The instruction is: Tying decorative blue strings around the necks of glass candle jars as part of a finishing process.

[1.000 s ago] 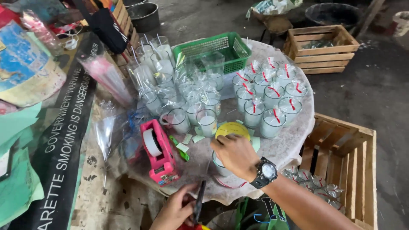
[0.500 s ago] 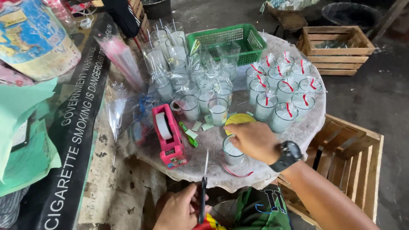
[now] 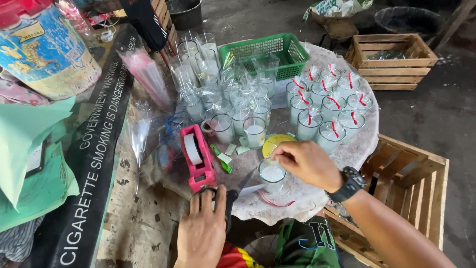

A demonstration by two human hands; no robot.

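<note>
Far left: a round tin point(image 3: 47, 54) with a painted label stands on green sheets point(image 3: 29, 164), beside a dark printed banner point(image 3: 94, 164) that hangs over the edge.
Plastic bags: a clear bundle point(image 3: 146, 124) lies between the banner and the round counter point(image 3: 297, 191).
Tape dispenser: pink point(image 3: 197, 158), with a white roll, at the counter's near left edge.
Left hand point(image 3: 202, 231): palm down at the near edge just below the dispenser, its fingers point(image 3: 208, 201) through the black loops of a pair of scissors point(image 3: 233, 196) and closed on them; the blades point right, toward the glass.
Glass in hand: a small clear glass of white wax point(image 3: 271, 174) stands near the counter's front edge, just right of the scissor tips, with a red thread point(image 3: 275, 202) lying in front of it.
Right hand point(image 3: 308, 163): above the glass, wearing a black wristwatch point(image 3: 349, 183); thumb and forefinger point(image 3: 277, 154) are pressed together at the rim, pinching something too small to tell.
Yellow lid: point(image 3: 272, 143) just behind the right hand.
Middle: unwrapped glasses point(image 3: 223, 99), some with wicks.
Green basket: point(image 3: 265, 52) at the back.
Right group: wrapped glasses tied in red point(image 3: 327, 106).
Far right: wooden crates point(image 3: 391, 62) on the floor.
</note>
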